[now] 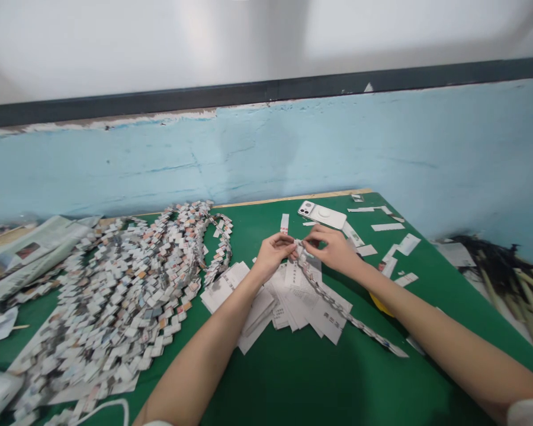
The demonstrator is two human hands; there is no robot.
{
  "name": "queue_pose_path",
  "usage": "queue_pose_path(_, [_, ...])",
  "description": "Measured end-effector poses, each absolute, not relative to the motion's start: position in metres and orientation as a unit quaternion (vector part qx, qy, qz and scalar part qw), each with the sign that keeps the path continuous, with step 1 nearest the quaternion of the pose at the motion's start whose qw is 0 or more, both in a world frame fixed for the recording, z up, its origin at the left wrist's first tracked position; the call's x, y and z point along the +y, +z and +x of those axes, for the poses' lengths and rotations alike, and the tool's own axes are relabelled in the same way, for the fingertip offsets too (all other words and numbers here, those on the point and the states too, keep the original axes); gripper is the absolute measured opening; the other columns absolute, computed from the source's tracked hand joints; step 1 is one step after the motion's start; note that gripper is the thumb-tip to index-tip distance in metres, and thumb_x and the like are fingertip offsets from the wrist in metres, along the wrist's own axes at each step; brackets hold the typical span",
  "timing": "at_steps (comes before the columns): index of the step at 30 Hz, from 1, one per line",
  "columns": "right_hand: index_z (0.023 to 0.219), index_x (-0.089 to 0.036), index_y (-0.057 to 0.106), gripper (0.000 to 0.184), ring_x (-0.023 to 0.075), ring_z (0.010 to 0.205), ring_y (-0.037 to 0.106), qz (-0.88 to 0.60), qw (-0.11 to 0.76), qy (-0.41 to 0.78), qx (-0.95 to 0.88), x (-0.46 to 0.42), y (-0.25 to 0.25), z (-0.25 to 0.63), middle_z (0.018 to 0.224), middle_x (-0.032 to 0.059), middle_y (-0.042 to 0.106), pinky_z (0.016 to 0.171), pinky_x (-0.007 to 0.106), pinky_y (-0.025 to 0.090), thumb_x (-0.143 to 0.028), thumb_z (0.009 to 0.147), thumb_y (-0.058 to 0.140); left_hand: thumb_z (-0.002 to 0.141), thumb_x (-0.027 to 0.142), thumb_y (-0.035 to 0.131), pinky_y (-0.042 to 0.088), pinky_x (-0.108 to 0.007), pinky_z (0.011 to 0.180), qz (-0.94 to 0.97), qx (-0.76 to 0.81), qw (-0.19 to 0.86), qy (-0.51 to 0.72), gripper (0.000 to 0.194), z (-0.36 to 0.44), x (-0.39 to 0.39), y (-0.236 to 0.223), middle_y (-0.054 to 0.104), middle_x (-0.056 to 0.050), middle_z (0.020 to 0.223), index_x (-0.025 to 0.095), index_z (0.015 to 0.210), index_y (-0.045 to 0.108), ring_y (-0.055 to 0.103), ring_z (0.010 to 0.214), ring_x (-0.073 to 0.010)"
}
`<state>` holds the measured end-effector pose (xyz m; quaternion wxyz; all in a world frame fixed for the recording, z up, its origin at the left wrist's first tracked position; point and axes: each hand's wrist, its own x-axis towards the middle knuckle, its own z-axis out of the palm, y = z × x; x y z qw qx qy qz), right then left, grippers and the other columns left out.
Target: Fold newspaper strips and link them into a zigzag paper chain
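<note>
1. Between the two hands, the far end of a folded-paper chain (333, 302) sits pinched in the left hand (272, 255), thumb against fingers.
2. Just beside it, the right hand (333, 248) has fingertips drawn close together at that same end; whether they grip paper, I cannot tell.
3. From there, the chain's long axis slants nearer and rightward over paper sheets (331, 322), toward the right forearm (426, 313).
4. Both arms reach forward, converging at the fingertips.
5. Beyond the right hand lies a phone (337, 220); leftward, a folded-paper heap (137, 284).
</note>
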<state>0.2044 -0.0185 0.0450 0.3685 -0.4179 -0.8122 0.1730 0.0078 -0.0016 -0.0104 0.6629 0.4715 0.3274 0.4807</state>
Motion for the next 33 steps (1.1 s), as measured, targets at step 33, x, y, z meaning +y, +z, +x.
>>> queue_pose_path(33, [0.086, -0.017, 0.073, 0.025, 0.0172, 0.067, 0.059, -0.473, 0.288, 0.289, -0.781, -0.008, 0.041, 0.211, 0.076, 0.0045, 0.067, 0.061, 0.028, 0.044, -0.039, 0.094, 0.064, 0.067, 0.049, 0.089, 0.056, -0.031, 0.057, 0.488, 0.368, 0.619, 0.493, 0.045, 0.01, -0.005, -0.005, 0.071, -0.005, 0.061, 0.012, 0.084, 0.069, 0.066, 0.051, -0.017])
